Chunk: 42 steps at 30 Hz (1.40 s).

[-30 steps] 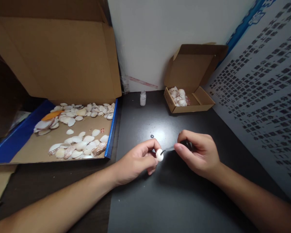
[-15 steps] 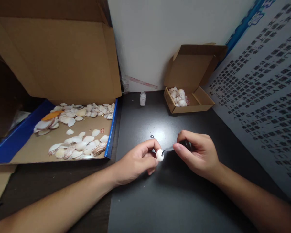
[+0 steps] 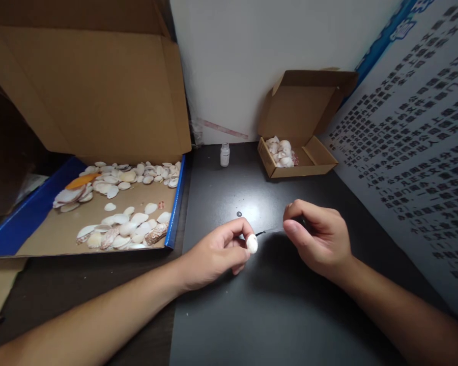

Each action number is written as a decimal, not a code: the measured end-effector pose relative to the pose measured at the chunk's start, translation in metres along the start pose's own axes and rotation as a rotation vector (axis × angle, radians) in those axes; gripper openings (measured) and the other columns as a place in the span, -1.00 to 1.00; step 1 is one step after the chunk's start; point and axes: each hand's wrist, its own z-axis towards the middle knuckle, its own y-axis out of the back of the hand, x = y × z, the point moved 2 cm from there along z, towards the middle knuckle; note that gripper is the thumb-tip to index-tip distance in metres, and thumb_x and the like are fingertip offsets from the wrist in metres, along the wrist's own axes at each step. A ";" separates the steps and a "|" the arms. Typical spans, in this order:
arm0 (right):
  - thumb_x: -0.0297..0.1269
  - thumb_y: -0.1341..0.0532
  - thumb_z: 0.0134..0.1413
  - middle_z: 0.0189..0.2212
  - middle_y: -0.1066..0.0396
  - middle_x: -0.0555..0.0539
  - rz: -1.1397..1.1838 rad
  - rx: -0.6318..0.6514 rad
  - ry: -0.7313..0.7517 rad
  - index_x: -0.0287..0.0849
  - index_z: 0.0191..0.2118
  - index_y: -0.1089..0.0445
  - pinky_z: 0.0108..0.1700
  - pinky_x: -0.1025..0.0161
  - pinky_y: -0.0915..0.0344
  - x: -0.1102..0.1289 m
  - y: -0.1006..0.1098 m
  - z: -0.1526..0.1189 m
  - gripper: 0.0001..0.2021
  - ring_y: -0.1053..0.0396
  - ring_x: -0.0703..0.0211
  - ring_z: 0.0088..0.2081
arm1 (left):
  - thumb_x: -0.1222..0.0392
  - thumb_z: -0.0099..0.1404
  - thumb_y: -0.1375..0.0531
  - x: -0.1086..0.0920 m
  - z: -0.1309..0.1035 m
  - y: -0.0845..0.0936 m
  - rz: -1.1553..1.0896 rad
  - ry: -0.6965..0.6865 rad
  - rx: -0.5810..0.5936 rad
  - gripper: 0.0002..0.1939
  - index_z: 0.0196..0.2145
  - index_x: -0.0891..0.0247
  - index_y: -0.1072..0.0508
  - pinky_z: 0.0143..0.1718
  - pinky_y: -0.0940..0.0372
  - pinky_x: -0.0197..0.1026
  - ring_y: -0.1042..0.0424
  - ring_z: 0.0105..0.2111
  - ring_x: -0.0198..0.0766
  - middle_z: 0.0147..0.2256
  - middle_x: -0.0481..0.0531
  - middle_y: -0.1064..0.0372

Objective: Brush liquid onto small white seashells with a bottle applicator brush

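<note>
Between the thumb and fingers of my left hand is a small rounded white shell, held above the dark tabletop. My right hand grips a thin-stemmed brush by its black handle, which the fingers mostly hide. The brush's slim, clear-looking stem ends in a dark tip pointing left. That tip lies just right of the shell's upper edge, with what looks like a small gap.
An open blue-edged cardboard box with many shells stands on the left. At the back are a small glass bottle and a smaller cardboard box holding shells. A small black disc lies on the dark table. A printed sheet rises on the right.
My right hand has drawn the brush slightly right, so its dark tip has come off the shell's face. My left hand stays in place, and the shell looks slightly turned.
</note>
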 end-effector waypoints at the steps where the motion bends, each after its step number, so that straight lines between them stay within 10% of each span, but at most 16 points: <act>1: -0.25 -0.18 0.20 -0.70 -0.11 0.12 -0.001 -0.001 -0.002 -0.11 -0.55 -0.17 -0.60 0.34 -0.04 0.001 0.000 0.000 -0.69 -0.04 0.34 -0.66 | 0.26 0.16 -0.18 0.000 0.000 0.000 0.001 0.001 -0.001 -0.84 -0.32 0.22 -0.22 -0.47 -0.05 -0.29 -0.15 -0.55 -0.43 -0.52 -0.18 -0.16; 42: -0.21 -0.19 0.21 -0.70 -0.09 0.13 -0.045 0.061 0.081 -0.11 -0.53 -0.17 -0.60 0.34 0.00 0.003 0.001 0.002 -0.69 -0.03 0.35 -0.66 | 0.23 0.18 -0.19 -0.001 0.000 -0.001 0.014 0.008 0.002 -0.83 -0.33 0.21 -0.21 -0.48 -0.06 -0.29 -0.15 -0.56 -0.42 -0.54 -0.18 -0.16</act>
